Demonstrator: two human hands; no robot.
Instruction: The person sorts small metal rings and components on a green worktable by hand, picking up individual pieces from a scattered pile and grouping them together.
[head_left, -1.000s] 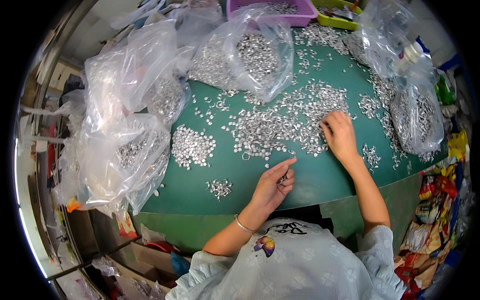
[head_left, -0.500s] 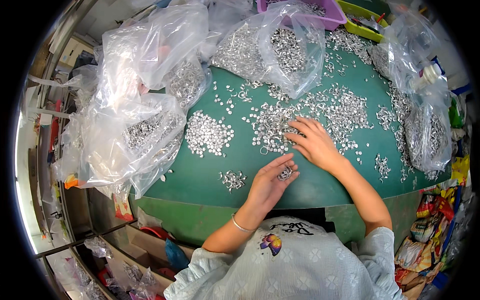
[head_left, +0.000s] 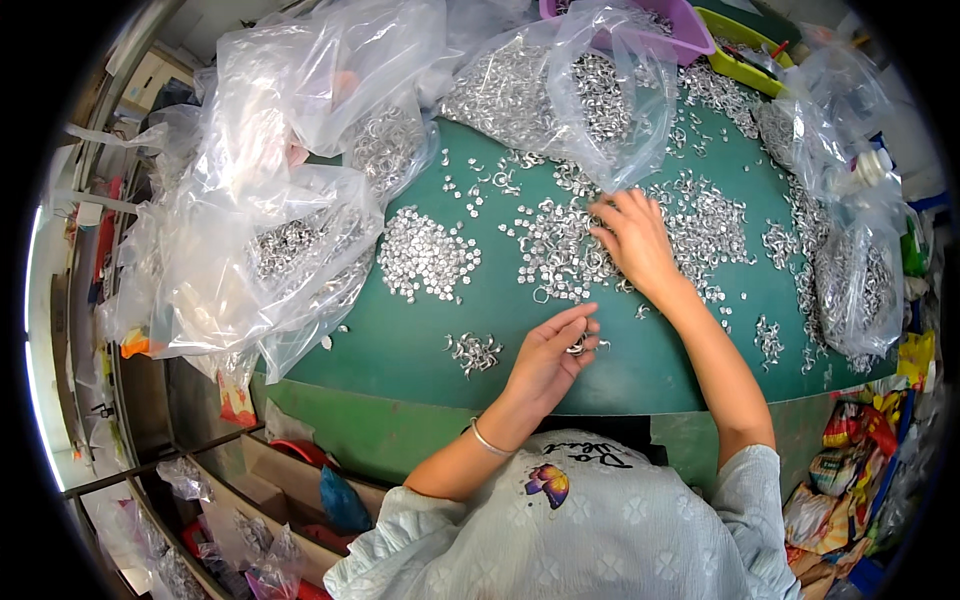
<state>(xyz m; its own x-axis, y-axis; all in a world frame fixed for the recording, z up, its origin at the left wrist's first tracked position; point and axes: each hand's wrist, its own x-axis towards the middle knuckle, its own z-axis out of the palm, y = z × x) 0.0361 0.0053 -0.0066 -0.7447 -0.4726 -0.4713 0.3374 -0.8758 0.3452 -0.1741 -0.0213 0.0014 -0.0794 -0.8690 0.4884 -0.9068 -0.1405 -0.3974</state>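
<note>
My left hand (head_left: 548,362) is cupped near the table's front edge, its fingers curled around several small curved silver metal pieces (head_left: 578,346). Over the middle heap of similar curved pieces (head_left: 560,240), my right hand (head_left: 638,238) reaches with its fingers apart and slightly bent, the tips among the pieces. Whether a piece sits under those fingertips I cannot make out. Left of that heap lies a pile of small, compact silver pieces (head_left: 425,255). A smaller cluster of curved pieces (head_left: 473,352) rests left of my left hand.
Clear plastic bags of metal pieces stand at the left (head_left: 300,240), the back (head_left: 500,95) and the right (head_left: 855,285) of the green table (head_left: 420,350). A purple bin (head_left: 685,30) and a yellow-green bin (head_left: 735,65) are at the far edge. More loose pieces lie toward the right.
My right hand has moved up and away over the heap, its fingers more bent. My left hand stays near the front edge, still around the pieces. The whole view has shifted slightly.
</note>
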